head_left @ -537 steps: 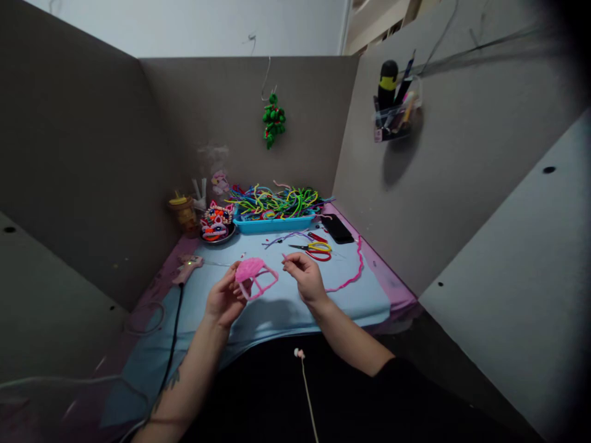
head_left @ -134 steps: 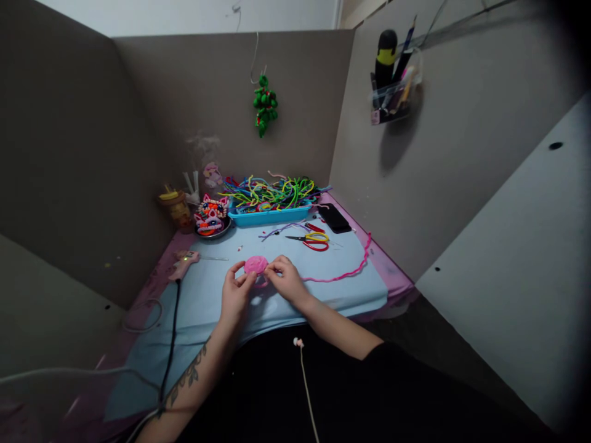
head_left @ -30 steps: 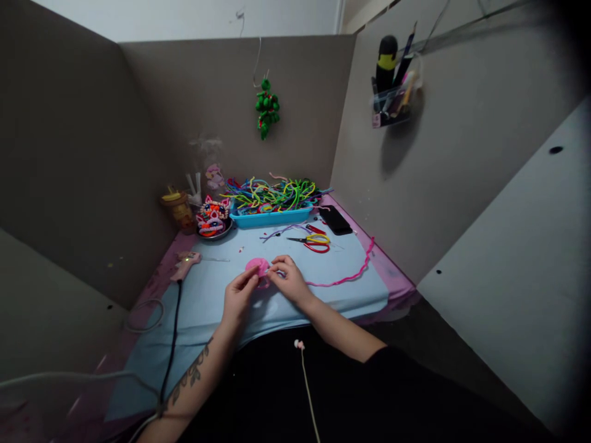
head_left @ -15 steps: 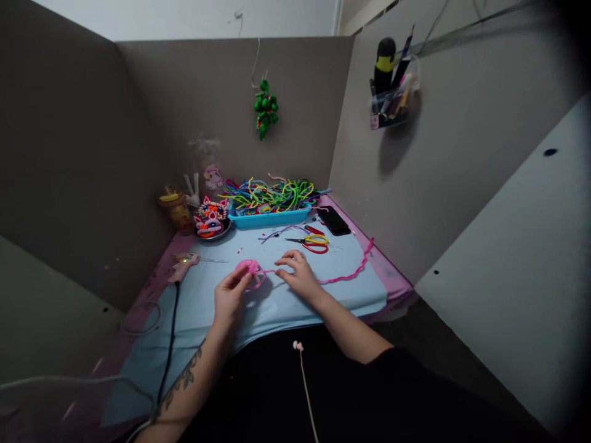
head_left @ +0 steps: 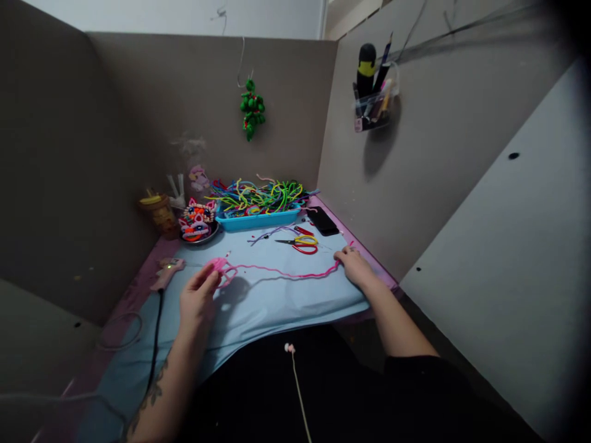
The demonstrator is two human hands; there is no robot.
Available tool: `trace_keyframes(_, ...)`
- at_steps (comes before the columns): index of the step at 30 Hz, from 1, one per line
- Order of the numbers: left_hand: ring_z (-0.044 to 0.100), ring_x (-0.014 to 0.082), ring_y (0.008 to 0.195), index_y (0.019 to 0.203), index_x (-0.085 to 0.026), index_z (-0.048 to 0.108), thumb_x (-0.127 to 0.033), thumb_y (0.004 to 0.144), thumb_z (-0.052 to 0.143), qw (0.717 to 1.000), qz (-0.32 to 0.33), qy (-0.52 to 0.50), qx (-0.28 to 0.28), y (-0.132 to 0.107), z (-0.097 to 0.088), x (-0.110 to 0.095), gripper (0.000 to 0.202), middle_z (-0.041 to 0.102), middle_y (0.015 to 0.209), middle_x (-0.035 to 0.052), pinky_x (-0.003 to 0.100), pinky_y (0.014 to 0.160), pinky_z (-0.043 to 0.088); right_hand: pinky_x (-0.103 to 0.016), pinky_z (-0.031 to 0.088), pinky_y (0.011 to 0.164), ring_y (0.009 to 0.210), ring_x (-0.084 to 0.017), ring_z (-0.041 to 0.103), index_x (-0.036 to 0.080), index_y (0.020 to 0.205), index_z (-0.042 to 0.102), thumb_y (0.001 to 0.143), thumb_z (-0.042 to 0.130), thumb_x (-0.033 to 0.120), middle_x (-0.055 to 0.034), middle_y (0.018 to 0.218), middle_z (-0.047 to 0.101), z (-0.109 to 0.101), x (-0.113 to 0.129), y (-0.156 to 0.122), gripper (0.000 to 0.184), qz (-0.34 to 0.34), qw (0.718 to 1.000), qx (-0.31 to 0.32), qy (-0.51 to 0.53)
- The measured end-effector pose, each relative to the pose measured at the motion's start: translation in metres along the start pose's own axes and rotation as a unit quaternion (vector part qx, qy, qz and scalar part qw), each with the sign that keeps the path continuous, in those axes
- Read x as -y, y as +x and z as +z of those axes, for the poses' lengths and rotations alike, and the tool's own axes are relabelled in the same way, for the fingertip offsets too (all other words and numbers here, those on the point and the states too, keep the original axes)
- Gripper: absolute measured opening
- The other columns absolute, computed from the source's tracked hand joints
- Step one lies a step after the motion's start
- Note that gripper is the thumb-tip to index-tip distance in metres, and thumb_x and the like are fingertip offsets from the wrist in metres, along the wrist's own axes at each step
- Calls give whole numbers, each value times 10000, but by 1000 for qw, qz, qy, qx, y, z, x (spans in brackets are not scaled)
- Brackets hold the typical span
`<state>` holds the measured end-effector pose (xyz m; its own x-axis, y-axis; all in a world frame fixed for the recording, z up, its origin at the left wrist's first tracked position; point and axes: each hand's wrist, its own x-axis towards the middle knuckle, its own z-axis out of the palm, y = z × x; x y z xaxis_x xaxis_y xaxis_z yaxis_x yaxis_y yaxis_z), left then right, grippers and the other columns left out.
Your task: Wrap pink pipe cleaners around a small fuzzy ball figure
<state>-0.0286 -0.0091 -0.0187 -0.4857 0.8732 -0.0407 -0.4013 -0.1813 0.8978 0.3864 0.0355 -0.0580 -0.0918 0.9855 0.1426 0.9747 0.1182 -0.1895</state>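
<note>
Grey board walls close off three sides of a small table covered by a pale blue sheet (head_left: 277,307) with a pink cloth edge showing beneath it. Along the back stands a blue plastic tray (head_left: 256,219) heaped with tangled fuzzy wires in green, yellow, red and blue. Left of it sits a dark bowl (head_left: 196,224) of bright bead-like craft pieces, and a capped jar (head_left: 159,212) stands near the wall. A black phone (head_left: 322,220) lies flat beside the tray's right end, and scissors (head_left: 298,242) with yellow and red loop handles rest just in front of the tray. A pink glue gun (head_left: 166,272) lies at the sheet's left edge, its black cord (head_left: 154,332) trailing toward the viewer. The left hand (head_left: 197,296) has thumb and fingertips pinched together on a small pink coil (head_left: 218,268) of soft, fuzzy wire. From the coil a thin pink pipe cleaner (head_left: 286,273) runs wavy across the sheet's middle, clear of the scissors, to the right hand (head_left: 353,266), whose fingers are closed over its far end near the table's right edge.
</note>
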Motion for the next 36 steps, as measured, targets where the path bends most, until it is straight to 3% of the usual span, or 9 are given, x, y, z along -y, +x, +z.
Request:
trace_keyframes(9,642,123,633,850,-152,724,-101,553,800,998,-6,-61,-22,15,-9,-10,311,697,734,14,250,648,521,-335,414,852,916,-208,527,187,797,594,830,494,136,-100,948,580,-4,-9,9,117,-34,984,-62,162)
trace_keyframes(14,638,120,633,840,-186,721,-131,577,817,997,-42,-63,11,7,-2,-3,285,703,753,12,253,651,514,-288,456,679,757,-165,532,208,969,467,951,257,251,-73,900,567,-11,29,6,216,0,928,-193,320)
trace_keyframes(15,641,119,637,849,-189,721,-145,573,828,996,-51,-65,22,3,1,-1,299,707,757,13,253,656,514,-266,453,659,756,-153,531,215,970,442,957,245,280,-66,906,562,-12,43,7,208,8,900,-227,373)
trace_keyframes(16,646,121,644,863,-188,721,-162,567,841,995,-58,-67,37,0,4,2,320,710,759,16,257,668,514,-263,450,660,747,-148,530,216,921,448,924,376,309,-59,886,570,-14,59,8,118,17,806,-274,525)
trace_keyframes(20,665,135,679,897,-161,716,-210,514,882,993,-69,-63,70,-15,18,13,420,730,810,40,281,723,517,-222,406,521,559,-93,458,236,848,444,842,561,403,-3,827,593,-25,130,13,204,-10,723,-227,652)
trace_keyframes(22,673,142,693,893,-155,719,-217,484,896,992,-75,-77,71,-21,22,17,450,737,830,49,290,745,519,-210,383,488,527,-77,447,247,844,446,798,650,404,23,818,590,-30,162,11,260,-19,621,-146,770)
trace_keyframes(24,674,140,689,888,-158,723,-227,471,902,991,-79,-87,68,-25,26,20,459,740,831,49,286,742,521,-217,442,547,569,-79,522,245,833,449,770,703,393,35,803,592,-33,189,6,301,-23,560,-115,820)
trace_keyframes(29,671,132,703,878,-173,716,-247,474,901,991,-70,-96,56,-29,28,20,451,742,849,45,280,753,520,-225,474,558,563,-83,582,234,829,461,738,745,391,46,763,621,-25,223,-8,336,-20,526,-63,848)
trace_keyframes(36,658,123,693,899,-177,695,-255,494,897,990,-65,-108,65,-30,27,18,459,725,843,24,287,737,510,-217,456,542,562,-81,588,233,838,448,742,735,367,50,760,617,-15,224,-4,331,-10,527,-52,848)
